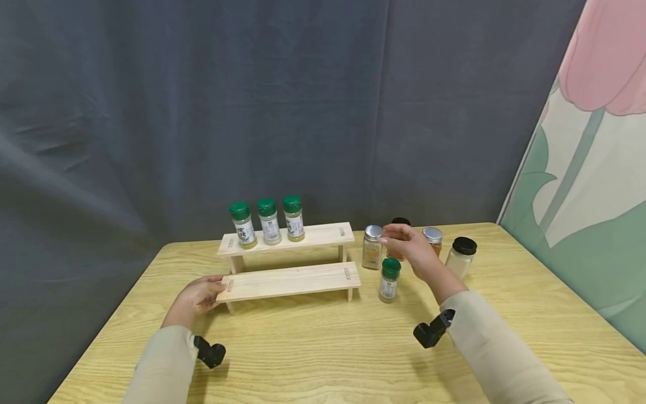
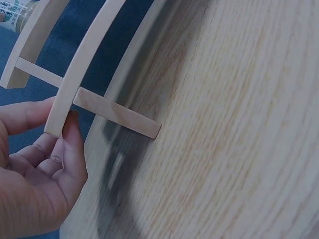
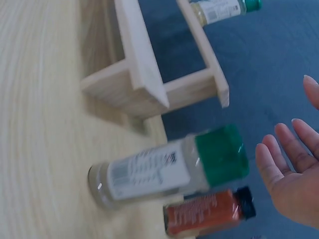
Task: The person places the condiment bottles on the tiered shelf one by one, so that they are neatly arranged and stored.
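The left hand (image 1: pixel 199 294) pinches the end of the wooden rack (image 1: pixel 292 281), presumably to steady it. The right hand (image 1: pixel 413 249), fingers loosely extended and holding nothing, hovers near the lone green-capped jar (image 1: pixel 389 282) standing on the worktop (image 1: pixel 303 348) beside the rack.

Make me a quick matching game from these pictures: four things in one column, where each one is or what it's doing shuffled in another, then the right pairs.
Column one
1. Left hand
2. Upper shelf
3. Right hand
4. Single green-capped jar

Column two
A. Holds nothing
B. On the table, right of the lower shelf in the head view
C. Pinches one end of the lower shelf
D. Bears three green-capped jars

Pairs: 1-C, 2-D, 3-A, 4-B
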The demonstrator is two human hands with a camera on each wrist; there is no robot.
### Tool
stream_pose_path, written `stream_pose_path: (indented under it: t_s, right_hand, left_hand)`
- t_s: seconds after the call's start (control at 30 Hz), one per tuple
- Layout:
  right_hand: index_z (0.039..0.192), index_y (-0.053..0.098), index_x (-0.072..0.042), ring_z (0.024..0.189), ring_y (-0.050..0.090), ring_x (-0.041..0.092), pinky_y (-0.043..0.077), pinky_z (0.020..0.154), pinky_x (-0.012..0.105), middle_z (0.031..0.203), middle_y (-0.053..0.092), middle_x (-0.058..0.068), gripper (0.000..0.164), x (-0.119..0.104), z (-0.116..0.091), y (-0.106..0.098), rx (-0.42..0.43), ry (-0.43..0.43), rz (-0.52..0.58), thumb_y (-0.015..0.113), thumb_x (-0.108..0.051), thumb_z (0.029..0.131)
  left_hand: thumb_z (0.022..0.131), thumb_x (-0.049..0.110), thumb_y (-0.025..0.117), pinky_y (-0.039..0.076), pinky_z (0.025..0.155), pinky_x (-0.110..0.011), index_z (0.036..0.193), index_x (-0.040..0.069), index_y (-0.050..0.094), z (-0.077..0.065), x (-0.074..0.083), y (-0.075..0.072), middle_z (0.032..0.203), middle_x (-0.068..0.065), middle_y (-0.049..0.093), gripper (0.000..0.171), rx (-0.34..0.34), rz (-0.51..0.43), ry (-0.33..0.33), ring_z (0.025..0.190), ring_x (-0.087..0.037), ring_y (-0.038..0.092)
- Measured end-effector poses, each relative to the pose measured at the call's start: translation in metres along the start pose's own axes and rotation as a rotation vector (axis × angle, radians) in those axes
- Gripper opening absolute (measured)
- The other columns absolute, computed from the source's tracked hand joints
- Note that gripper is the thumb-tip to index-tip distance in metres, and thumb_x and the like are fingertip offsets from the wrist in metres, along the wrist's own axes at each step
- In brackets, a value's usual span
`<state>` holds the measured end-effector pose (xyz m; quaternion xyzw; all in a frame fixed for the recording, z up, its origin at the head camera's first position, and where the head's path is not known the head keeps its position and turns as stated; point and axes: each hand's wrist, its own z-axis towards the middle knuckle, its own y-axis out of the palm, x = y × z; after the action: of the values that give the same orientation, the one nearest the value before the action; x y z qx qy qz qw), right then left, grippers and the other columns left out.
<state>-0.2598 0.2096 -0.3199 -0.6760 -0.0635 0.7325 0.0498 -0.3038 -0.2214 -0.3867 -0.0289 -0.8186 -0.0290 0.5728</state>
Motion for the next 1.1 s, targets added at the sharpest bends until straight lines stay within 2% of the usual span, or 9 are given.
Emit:
stream_pose_path:
  t_s: [0.17, 0.33, 0.4, 0.5, 0.73, 0.93, 1.1]
  right_hand:
    - [0.126, 0.032, 0.007, 0.1, 0.049, 0.021, 0.029, 0.092, 0.048, 0.123, 0.037, 0.025, 0.056, 0.012, -0.008, -0.011, 0.006, -0.012, -0.005, 0.058, -0.017, 0.083]
    - [0.126, 0.032, 0.007, 0.11, 0.04, 0.032, 0.02, 0.092, 0.055, 0.125, 0.037, 0.024, 0.058, 0.024, -0.016, -0.02, -0.002, 0.018, -0.051, 0.058, -0.023, 0.083]
    - [0.125, 0.033, 0.008, 0.112, 0.036, 0.035, 0.023, 0.093, 0.051, 0.125, 0.036, 0.026, 0.057, 0.03, -0.018, -0.022, -0.01, 0.015, -0.051, 0.058, -0.021, 0.083]
    - [0.123, 0.035, 0.009, 0.11, 0.039, 0.032, 0.029, 0.092, 0.043, 0.123, 0.037, 0.026, 0.054, 0.039, -0.021, -0.024, -0.014, 0.021, -0.052, 0.058, -0.019, 0.083]
    - [0.12, 0.038, 0.009, 0.103, 0.044, 0.023, 0.029, 0.092, 0.043, 0.117, 0.043, 0.018, 0.053, 0.049, -0.024, -0.028, -0.054, 0.046, -0.074, 0.061, -0.016, 0.08]
    - [0.117, 0.039, 0.01, 0.091, 0.05, 0.014, 0.032, 0.089, 0.042, 0.106, 0.05, 0.011, 0.049, 0.052, -0.027, -0.027, -0.089, 0.032, -0.029, 0.062, -0.009, 0.079]
    - [0.116, 0.04, 0.01, 0.09, 0.051, 0.013, 0.033, 0.088, 0.041, 0.104, 0.052, 0.009, 0.048, 0.054, -0.026, -0.023, -0.087, 0.033, -0.016, 0.063, -0.007, 0.077]
  left_hand:
    - [0.082, -0.001, 0.053, 0.045, 0.055, -0.022, 0.133, -0.007, 0.017, -0.001, 0.001, 0.0, 0.074, -0.002, 0.055, 0.063, -0.003, -0.004, 0.002, 0.062, -0.01, 0.057]
    - [0.082, 0.0, 0.053, 0.044, 0.055, -0.022, 0.133, -0.007, 0.018, -0.002, 0.001, 0.0, 0.074, -0.001, 0.055, 0.063, -0.006, 0.021, 0.003, 0.063, -0.009, 0.056]
    - [0.082, 0.0, 0.053, 0.044, 0.055, -0.022, 0.133, -0.008, 0.018, -0.001, 0.001, 0.0, 0.074, -0.001, 0.055, 0.062, -0.006, 0.023, 0.003, 0.063, -0.009, 0.056]
    - [0.082, 0.0, 0.053, 0.044, 0.056, -0.022, 0.132, -0.008, 0.019, -0.001, 0.0, 0.0, 0.075, -0.002, 0.054, 0.061, -0.008, 0.018, 0.006, 0.063, -0.009, 0.056]
    - [0.081, -0.001, 0.055, 0.044, 0.057, -0.022, 0.132, -0.008, 0.021, -0.001, 0.0, 0.001, 0.074, -0.001, 0.054, 0.061, -0.005, 0.001, 0.003, 0.063, -0.009, 0.056]
    - [0.081, 0.0, 0.056, 0.044, 0.057, -0.022, 0.132, -0.007, 0.023, 0.001, -0.001, 0.001, 0.075, -0.001, 0.054, 0.061, 0.02, -0.004, 0.001, 0.063, -0.01, 0.056]
    - [0.081, 0.001, 0.057, 0.044, 0.057, -0.023, 0.132, -0.007, 0.023, 0.002, -0.002, 0.0, 0.077, -0.002, 0.053, 0.062, 0.026, -0.007, -0.002, 0.064, -0.01, 0.056]
